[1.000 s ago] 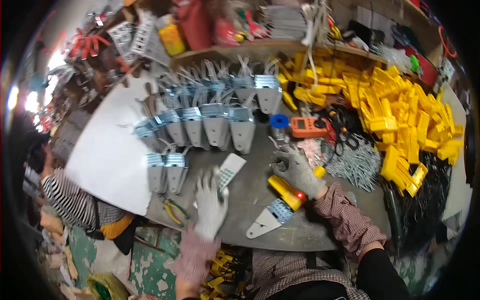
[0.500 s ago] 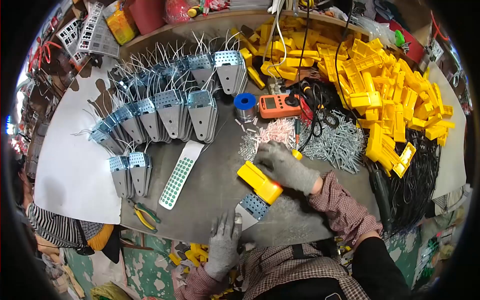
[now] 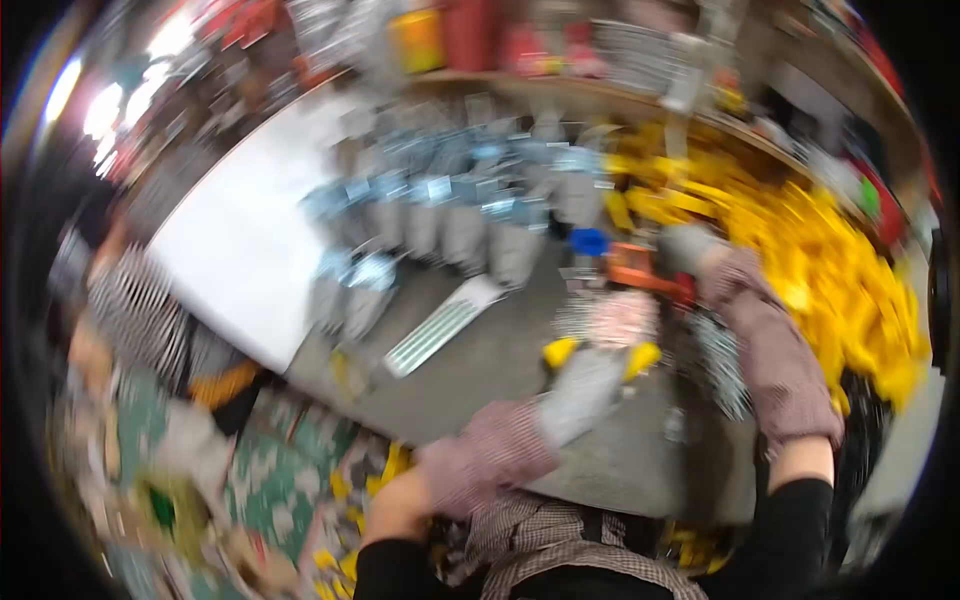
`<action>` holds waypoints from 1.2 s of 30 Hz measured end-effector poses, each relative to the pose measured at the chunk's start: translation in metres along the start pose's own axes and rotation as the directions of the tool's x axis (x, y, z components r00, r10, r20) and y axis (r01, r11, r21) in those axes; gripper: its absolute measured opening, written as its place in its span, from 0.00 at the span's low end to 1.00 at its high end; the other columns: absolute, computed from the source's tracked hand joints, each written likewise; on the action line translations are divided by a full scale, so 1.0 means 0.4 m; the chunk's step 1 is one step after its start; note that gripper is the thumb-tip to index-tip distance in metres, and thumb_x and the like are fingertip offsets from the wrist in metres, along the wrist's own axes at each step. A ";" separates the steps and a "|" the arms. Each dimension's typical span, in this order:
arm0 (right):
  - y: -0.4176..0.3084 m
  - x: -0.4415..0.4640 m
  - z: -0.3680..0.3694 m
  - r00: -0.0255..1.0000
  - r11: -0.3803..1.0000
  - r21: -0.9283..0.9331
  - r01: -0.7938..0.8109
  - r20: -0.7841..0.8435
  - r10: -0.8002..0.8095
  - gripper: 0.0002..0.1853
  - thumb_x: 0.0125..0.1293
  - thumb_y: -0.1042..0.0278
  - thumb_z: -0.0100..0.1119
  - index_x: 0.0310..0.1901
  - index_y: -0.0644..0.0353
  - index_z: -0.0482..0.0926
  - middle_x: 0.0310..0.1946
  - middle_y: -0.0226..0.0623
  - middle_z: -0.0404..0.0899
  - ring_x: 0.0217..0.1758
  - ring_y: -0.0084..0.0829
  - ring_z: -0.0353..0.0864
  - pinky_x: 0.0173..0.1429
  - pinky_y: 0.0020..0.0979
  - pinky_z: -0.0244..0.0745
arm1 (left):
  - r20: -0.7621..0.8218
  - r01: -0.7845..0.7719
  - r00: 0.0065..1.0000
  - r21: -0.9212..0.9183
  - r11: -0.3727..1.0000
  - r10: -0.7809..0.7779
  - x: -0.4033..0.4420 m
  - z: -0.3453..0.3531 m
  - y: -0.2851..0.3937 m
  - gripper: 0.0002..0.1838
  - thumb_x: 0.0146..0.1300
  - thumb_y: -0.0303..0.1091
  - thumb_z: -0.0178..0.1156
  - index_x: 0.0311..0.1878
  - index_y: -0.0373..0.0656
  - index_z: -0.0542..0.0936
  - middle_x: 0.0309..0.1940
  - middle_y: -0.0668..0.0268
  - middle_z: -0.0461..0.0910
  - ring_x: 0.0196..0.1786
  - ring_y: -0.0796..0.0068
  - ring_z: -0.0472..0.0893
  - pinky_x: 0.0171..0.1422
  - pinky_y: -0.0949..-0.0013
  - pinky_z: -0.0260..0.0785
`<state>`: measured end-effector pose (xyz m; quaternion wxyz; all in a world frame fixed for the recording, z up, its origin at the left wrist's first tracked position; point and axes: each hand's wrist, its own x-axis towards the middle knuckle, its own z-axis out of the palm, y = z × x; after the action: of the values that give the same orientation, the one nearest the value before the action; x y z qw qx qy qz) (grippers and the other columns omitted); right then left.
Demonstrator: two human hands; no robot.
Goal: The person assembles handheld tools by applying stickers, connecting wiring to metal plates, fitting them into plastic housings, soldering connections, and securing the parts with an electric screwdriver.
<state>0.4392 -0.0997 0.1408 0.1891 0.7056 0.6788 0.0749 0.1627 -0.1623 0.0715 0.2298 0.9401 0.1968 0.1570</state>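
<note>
The whole view is smeared by motion. My left hand (image 3: 585,390), in a grey glove, reaches over the middle of the bench. A yellow plastic piece (image 3: 558,351) shows at its left edge, with another yellow bit (image 3: 642,360) at its right. Whether the fingers grip either one is hidden, and the perforated metal plate is out of sight. Further back, my right hand (image 3: 690,247), also gloved, is beside the orange meter (image 3: 632,265) at the edge of the yellow parts pile (image 3: 800,250). Blur hides its fingers.
Rows of grey metal plates (image 3: 430,215) stand at back left, with a strip of green dots (image 3: 445,325) before them. A blue-topped solder spool (image 3: 588,242), pink pieces (image 3: 620,320) and screws (image 3: 718,365) lie mid-bench. A person in striped cloth (image 3: 140,310) is at left.
The view has swung, shifting the bench rightward and down. My right hand has left the yellow piece and reached back towards the meter. My left hand has moved forward to the yellow piece.
</note>
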 end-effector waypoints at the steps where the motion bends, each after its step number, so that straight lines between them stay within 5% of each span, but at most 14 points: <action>1: 0.008 -0.014 -0.025 0.991 0.970 0.211 -0.118 0.086 0.102 0.10 0.58 0.60 0.64 0.33 0.57 0.88 0.32 0.46 0.87 0.38 0.44 0.88 0.41 0.44 0.81 | -0.150 -0.125 0.983 -0.112 0.986 0.107 0.027 0.077 -0.055 0.20 0.62 0.40 0.64 0.52 0.39 0.76 0.35 0.59 0.79 0.28 0.53 0.80 0.37 0.55 0.75; 2: -0.001 -0.001 -0.040 0.974 0.961 0.206 -0.185 0.172 0.150 0.10 0.55 0.59 0.66 0.34 0.56 0.87 0.31 0.47 0.86 0.38 0.47 0.87 0.41 0.44 0.80 | -0.294 -0.164 0.956 -0.585 0.795 -0.019 0.091 0.155 -0.083 0.13 0.65 0.38 0.60 0.47 0.42 0.74 0.33 0.64 0.75 0.29 0.61 0.76 0.36 0.60 0.73; 3: 0.005 0.011 -0.025 0.993 0.979 0.169 -0.114 0.033 0.110 0.11 0.50 0.61 0.70 0.35 0.54 0.89 0.33 0.48 0.86 0.38 0.48 0.87 0.42 0.43 0.80 | -0.431 -0.437 0.890 -0.899 -0.006 -0.149 0.154 0.205 -0.092 0.07 0.68 0.36 0.55 0.42 0.44 0.72 0.32 0.69 0.71 0.29 0.69 0.72 0.36 0.64 0.71; 4: 0.024 0.023 0.030 0.983 0.987 0.162 -0.020 -0.179 0.049 0.13 0.49 0.60 0.71 0.37 0.55 0.87 0.33 0.49 0.86 0.38 0.51 0.86 0.42 0.45 0.79 | -0.547 -0.607 0.793 -0.669 -0.430 -0.268 0.223 0.257 -0.103 0.05 0.71 0.34 0.50 0.37 0.47 0.70 0.30 0.74 0.67 0.30 0.77 0.68 0.36 0.69 0.69; 6: 0.112 0.045 0.102 0.964 0.976 0.191 0.101 -0.263 -0.048 0.19 0.49 0.59 0.71 0.42 0.60 0.83 0.34 0.51 0.84 0.41 0.54 0.84 0.43 0.48 0.77 | -0.588 -0.644 0.751 -0.752 -0.138 -0.301 0.173 0.230 -0.076 0.03 0.67 0.32 0.52 0.37 0.46 0.73 0.31 0.70 0.71 0.31 0.73 0.72 0.38 0.66 0.71; 8: 0.177 0.024 0.127 0.866 0.986 0.146 0.083 -0.500 0.001 0.23 0.56 0.58 0.69 0.48 0.65 0.79 0.36 0.49 0.82 0.42 0.50 0.81 0.45 0.44 0.75 | -0.485 0.027 0.865 -0.207 0.978 -0.126 0.020 0.105 0.069 0.03 0.63 0.30 0.54 0.38 0.45 0.75 0.32 0.67 0.74 0.32 0.69 0.75 0.39 0.62 0.73; 11: 0.084 -0.106 0.068 0.806 0.629 0.704 0.330 -0.556 0.201 0.17 0.70 0.66 0.60 0.54 0.70 0.76 0.42 0.38 0.80 0.44 0.35 0.77 0.50 0.32 0.73 | -0.464 0.268 0.870 0.163 0.950 -0.166 -0.234 0.021 0.137 0.07 0.56 0.28 0.57 0.39 0.44 0.78 0.33 0.61 0.79 0.34 0.63 0.80 0.42 0.57 0.76; 14: -0.320 -0.353 -0.069 0.868 0.302 0.818 0.490 -0.424 -0.258 0.19 0.72 0.66 0.60 0.58 0.68 0.75 0.49 0.39 0.79 0.50 0.34 0.77 0.56 0.33 0.73 | -0.398 0.552 0.733 -0.126 0.824 -0.552 -0.653 0.070 0.041 0.18 0.44 0.32 0.70 0.42 0.45 0.81 0.34 0.59 0.82 0.40 0.57 0.83 0.46 0.55 0.76; 18: -0.782 -0.532 -0.137 0.277 0.033 0.784 0.619 -0.179 -0.944 0.22 0.64 0.66 0.69 0.58 0.63 0.79 0.59 0.45 0.77 0.61 0.43 0.79 0.68 0.39 0.70 | -0.246 0.804 0.573 -0.015 0.595 -0.782 -1.251 0.373 -0.172 0.19 0.43 0.41 0.73 0.40 0.46 0.85 0.32 0.56 0.84 0.39 0.53 0.84 0.47 0.53 0.75; 22: -0.918 -0.509 0.122 0.623 0.051 0.933 0.357 -0.197 -0.757 0.17 0.71 0.62 0.61 0.57 0.60 0.79 0.56 0.47 0.79 0.61 0.49 0.77 0.68 0.41 0.71 | -0.232 0.850 0.467 0.385 0.361 -0.853 -1.611 0.632 -0.374 0.21 0.48 0.41 0.70 0.46 0.44 0.85 0.43 0.57 0.84 0.50 0.54 0.82 0.55 0.57 0.75; 25: -0.868 -0.452 0.505 0.909 0.893 0.264 0.364 0.106 -0.402 0.19 0.76 0.56 0.49 0.54 0.63 0.80 0.49 0.56 0.81 0.55 0.59 0.77 0.61 0.47 0.72 | -0.006 0.820 0.137 0.562 0.110 -0.991 -1.666 0.900 -0.394 0.18 0.57 0.40 0.67 0.51 0.46 0.86 0.47 0.58 0.84 0.55 0.65 0.82 0.66 0.65 0.71; 26: -0.845 -0.430 0.703 0.982 0.839 0.539 0.071 -0.186 0.036 0.24 0.74 0.48 0.50 0.50 0.64 0.80 0.48 0.54 0.82 0.51 0.58 0.79 0.58 0.49 0.74 | 0.154 0.845 0.117 0.504 0.180 -0.981 -1.640 0.878 -0.397 0.18 0.59 0.40 0.66 0.51 0.45 0.86 0.47 0.58 0.84 0.55 0.65 0.82 0.66 0.65 0.71; 33: -0.673 -0.507 0.720 0.920 0.636 0.674 -0.376 0.191 0.341 0.24 0.74 0.47 0.50 0.52 0.64 0.80 0.50 0.53 0.82 0.52 0.54 0.80 0.59 0.47 0.74 | 0.817 0.704 0.427 -0.031 0.710 -0.388 -1.079 0.387 -0.376 0.18 0.66 0.40 0.57 0.54 0.43 0.84 0.46 0.61 0.86 0.54 0.60 0.83 0.64 0.65 0.71; 36: -0.660 -0.520 0.695 0.904 0.556 0.734 -0.391 0.195 0.379 0.25 0.75 0.47 0.50 0.53 0.64 0.79 0.50 0.53 0.82 0.53 0.53 0.80 0.59 0.46 0.74 | 0.702 0.625 0.708 -0.674 0.394 0.080 -0.770 -0.006 -0.152 0.24 0.73 0.50 0.57 0.55 0.36 0.81 0.49 0.64 0.85 0.55 0.74 0.80 0.64 0.69 0.70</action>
<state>0.2805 -0.3490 -0.1801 -0.1394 0.8501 0.4744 -0.1813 -0.1252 -0.2479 -0.0194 0.7595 0.6159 0.1585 -0.1366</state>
